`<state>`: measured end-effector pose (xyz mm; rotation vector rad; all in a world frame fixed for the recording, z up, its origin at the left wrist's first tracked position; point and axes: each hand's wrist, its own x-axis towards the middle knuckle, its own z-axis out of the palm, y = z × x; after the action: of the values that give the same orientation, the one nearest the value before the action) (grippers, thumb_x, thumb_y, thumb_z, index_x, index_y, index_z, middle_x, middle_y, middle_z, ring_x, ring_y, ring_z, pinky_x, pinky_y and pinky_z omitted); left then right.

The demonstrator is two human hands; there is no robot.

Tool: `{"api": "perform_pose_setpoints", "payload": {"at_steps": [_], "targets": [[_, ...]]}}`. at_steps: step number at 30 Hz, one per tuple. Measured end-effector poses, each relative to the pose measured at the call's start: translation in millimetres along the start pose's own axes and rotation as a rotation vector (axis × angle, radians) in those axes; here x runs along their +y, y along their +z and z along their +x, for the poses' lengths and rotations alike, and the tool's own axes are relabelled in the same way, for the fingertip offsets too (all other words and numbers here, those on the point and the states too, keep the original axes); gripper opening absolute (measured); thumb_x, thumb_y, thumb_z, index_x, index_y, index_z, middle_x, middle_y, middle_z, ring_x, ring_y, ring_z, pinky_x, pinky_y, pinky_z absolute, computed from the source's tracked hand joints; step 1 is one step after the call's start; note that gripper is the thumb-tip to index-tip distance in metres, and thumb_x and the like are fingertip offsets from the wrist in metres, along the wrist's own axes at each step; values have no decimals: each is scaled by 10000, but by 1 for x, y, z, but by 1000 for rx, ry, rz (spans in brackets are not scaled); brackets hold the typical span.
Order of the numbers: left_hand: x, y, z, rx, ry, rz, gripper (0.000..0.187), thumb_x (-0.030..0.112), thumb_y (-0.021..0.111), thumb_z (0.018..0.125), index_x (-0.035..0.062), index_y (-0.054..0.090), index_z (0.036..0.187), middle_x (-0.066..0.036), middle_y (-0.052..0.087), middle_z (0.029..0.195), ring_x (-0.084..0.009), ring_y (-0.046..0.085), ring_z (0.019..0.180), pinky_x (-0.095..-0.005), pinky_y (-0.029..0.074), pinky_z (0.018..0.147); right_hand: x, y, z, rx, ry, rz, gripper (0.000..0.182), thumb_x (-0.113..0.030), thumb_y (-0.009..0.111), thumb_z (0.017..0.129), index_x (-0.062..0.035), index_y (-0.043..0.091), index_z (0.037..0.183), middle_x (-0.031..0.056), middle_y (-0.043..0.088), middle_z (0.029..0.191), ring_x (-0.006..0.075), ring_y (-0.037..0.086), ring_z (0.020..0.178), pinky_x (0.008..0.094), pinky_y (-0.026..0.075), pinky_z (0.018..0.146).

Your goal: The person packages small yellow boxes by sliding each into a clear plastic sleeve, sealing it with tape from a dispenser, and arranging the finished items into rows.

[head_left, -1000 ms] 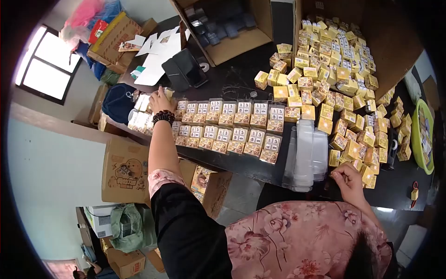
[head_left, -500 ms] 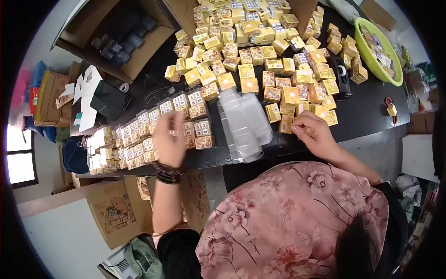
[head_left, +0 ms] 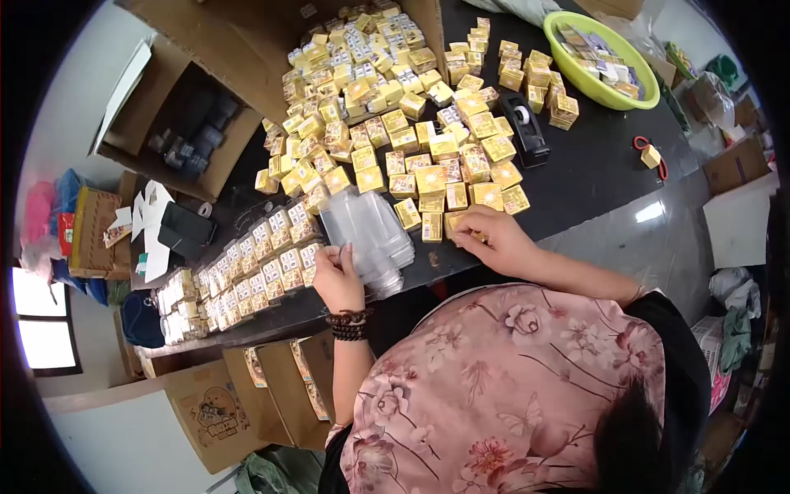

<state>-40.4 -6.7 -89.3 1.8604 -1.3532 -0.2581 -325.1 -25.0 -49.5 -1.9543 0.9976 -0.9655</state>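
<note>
My left hand is at the near left edge of a pile of clear plastic sleeves. Its thumb and fingers are closed on the edge of a sleeve. To the left stand two rows of clear-packed small boxes with white tops showing dark symbols. My right hand has its fingers curled together beside a small yellow box at the front of a loose heap. What those fingers hold, if anything, is hidden.
A large carton full of yellow boxes lies open at the back. A tape dispenser, a green basin and red-handled scissors are to the right. Another carton holds clear items. An open printed carton stands below the table.
My left hand has come down from over the packed rows to the sleeves, and its fingers have closed. My right hand stays by the yellow boxes. The view has turned to the right.
</note>
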Motion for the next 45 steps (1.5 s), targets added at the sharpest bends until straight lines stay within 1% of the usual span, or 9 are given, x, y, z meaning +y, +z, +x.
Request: {"api": "perform_pose_setpoints", "payload": {"at_steps": [5, 8, 14, 18, 28, 36, 41, 43, 45], "targets": [[-4, 9, 3, -74, -105, 4, 160, 137, 642, 901, -8, 576, 901, -104, 619, 671, -223, 558, 557, -326, 470, 576, -5, 10, 0, -4, 13, 92, 129, -128, 648, 872, -18, 594, 831, 107, 574, 803, 281, 576, 769, 366, 458, 671], [-3, 12, 3, 233, 405, 389, 186, 143, 621, 924, -21, 568, 993, -138, 632, 877, -190, 608, 781, -284, 479, 704, -3, 10, -3, -65, -14, -8, 150, -165, 652, 884, -21, 615, 870, 94, 594, 833, 247, 585, 783, 339, 460, 674], [66, 1, -40, -314, -84, -899, 294, 31, 594, 926, 15, 462, 1188, -139, 633, 1032, -140, 591, 900, -238, 469, 742, -8, 34, 2, 58, 476, 804, 272, -252, 575, 964, 11, 603, 1026, 94, 646, 898, 143, 609, 804, 283, 498, 683], [103, -23, -37, -8, 506, -27, 659, 79, 711, 815, 5, 379, 1378, -179, 441, 1340, -296, 430, 1215, -418, 330, 1028, -16, 21, -3, -243, 288, 527, 265, -245, 541, 979, 15, 579, 949, 114, 649, 818, 225, 644, 752, 352, 501, 676], [81, -39, -49, -475, 565, -96, 237, 94, 754, 772, 30, 599, 938, -107, 631, 964, -311, 578, 886, -371, 432, 837, -15, 13, -11, -444, -9, 102, 234, -235, 474, 987, -10, 528, 1026, 207, 575, 958, 410, 580, 887, 457, 456, 740], [98, -44, -45, -967, 542, -555, 73, 3, 680, 818, 10, 641, 879, -143, 672, 1056, -270, 624, 1022, -326, 470, 888, -1, -4, 4, -1078, 395, 700, 555, -362, 718, 850, 16, 558, 1223, 55, 650, 1057, 137, 599, 919, 312, 484, 790], [78, -38, -55, -1102, 363, -520, 109, 18, 670, 843, 9, 680, 951, -143, 674, 1090, -234, 628, 1030, -300, 459, 906, -26, -19, 5, -776, 117, 98, 488, -247, 776, 789, 3, 583, 1161, 85, 687, 817, 178, 652, 712, 321, 505, 637], [60, -36, -62, -1141, 294, -575, 114, 38, 664, 864, 7, 689, 972, -135, 678, 1089, -205, 626, 1024, -296, 457, 906, -21, -32, 3, -428, 289, 183, 432, -235, 762, 786, -17, 586, 1115, 98, 656, 906, 229, 639, 843, 349, 496, 726], [41, -29, -70, -1287, -31, -815, 201, 11, 551, 943, -17, 613, 1133, -179, 661, 1123, -196, 624, 1028, -315, 476, 896, 8, -50, 2, 74, -144, -623, 395, -156, 756, 763, -37, 559, 1084, 127, 591, 1052, 296, 563, 1029, 381, 457, 884]]}}
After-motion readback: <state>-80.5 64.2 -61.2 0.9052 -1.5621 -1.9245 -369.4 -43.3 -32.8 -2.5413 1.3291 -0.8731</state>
